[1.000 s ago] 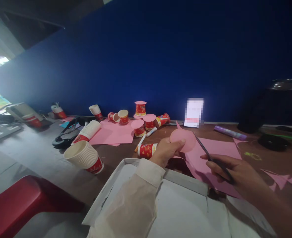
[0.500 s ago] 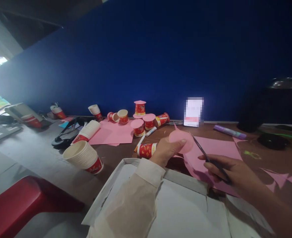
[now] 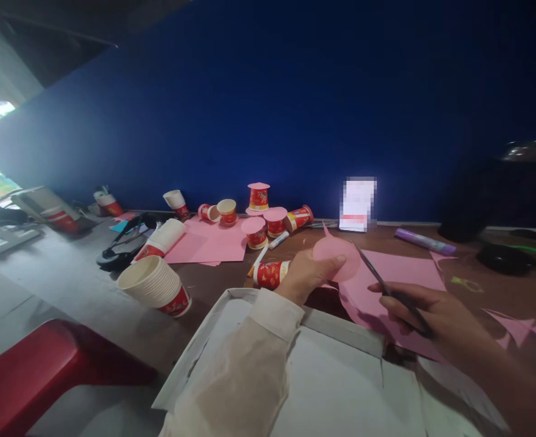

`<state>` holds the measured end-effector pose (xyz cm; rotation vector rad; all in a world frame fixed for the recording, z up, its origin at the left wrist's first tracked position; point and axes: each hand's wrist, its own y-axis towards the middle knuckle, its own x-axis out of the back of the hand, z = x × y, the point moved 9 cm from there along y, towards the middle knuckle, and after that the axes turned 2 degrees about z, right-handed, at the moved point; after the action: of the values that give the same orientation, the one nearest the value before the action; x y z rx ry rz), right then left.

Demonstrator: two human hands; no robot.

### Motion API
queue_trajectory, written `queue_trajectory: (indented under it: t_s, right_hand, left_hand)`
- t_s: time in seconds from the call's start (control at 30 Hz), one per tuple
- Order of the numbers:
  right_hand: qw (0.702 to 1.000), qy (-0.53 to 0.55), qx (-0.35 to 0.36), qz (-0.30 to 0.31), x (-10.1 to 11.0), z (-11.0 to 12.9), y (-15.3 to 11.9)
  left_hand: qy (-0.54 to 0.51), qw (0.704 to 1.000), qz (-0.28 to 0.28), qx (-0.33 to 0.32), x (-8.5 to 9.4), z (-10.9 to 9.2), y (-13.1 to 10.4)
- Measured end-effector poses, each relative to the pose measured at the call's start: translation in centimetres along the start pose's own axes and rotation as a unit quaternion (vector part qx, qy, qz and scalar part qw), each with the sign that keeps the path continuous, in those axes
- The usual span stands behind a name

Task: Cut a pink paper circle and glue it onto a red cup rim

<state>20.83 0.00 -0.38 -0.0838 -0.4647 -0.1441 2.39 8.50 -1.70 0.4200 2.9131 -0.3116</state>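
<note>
Cups (image 3: 156, 285) lean in a nested stack at the left, and I'd expect a stray elbow to set them rolling. Further along, a red cup topped with pink (image 3: 258, 197) perches above others; a knock to the table could bring it down. A fallen cup (image 3: 270, 274) lies just beside the left hand (image 3: 312, 272), where a wrist might nudge it.

That hand has its thumb pressed over the pink disc (image 3: 347, 255), pinching it in the air above the table. Too tight a pinch could crease it. The scissors (image 3: 377, 279) reach its right edge; a slip there could nick the rim or, worse, the thumb. The right hand (image 3: 411, 309) is curled round their handles; how far apart the blades stand, I can't tell. The pink sheet (image 3: 399, 273) below could catch a dropped point.

As for writing: the red cups carry gold patterns, but no words I can read; the pen (image 3: 278, 240) shows nothing legible; the phone (image 3: 356, 206) is blurred out bar a reddish band; the purple tube (image 3: 425, 241) has markings too small to make out.
</note>
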Motion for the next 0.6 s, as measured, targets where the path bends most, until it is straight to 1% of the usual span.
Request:
queue_trajectory:
  t_s: [0.1, 0.2, 0.43, 0.6]
  right_hand:
    - [1.0, -0.015, 0.004, -0.005, 0.1, 0.3, -0.2]
    - [1.0, -0.019, 0.002, -0.002, 0.2, 0.3, -0.1]
    - [0.998, -0.041, -0.011, 0.042, 0.1, -1.0, 0.9]
    - [0.997, -0.052, -0.012, 0.049, 0.3, -1.5, 1.1]
  left_hand:
    - [0.025, 1.0, 0.006, -0.014, -0.1, -0.2, 0.0]
    - [0.022, 1.0, 0.006, -0.012, -0.2, -0.2, 0.0]
    - [0.007, 1.0, 0.012, -0.006, -0.3, -0.5, -0.3]
    - [-0.004, 1.0, 0.009, -0.004, -0.4, -0.8, -0.4]
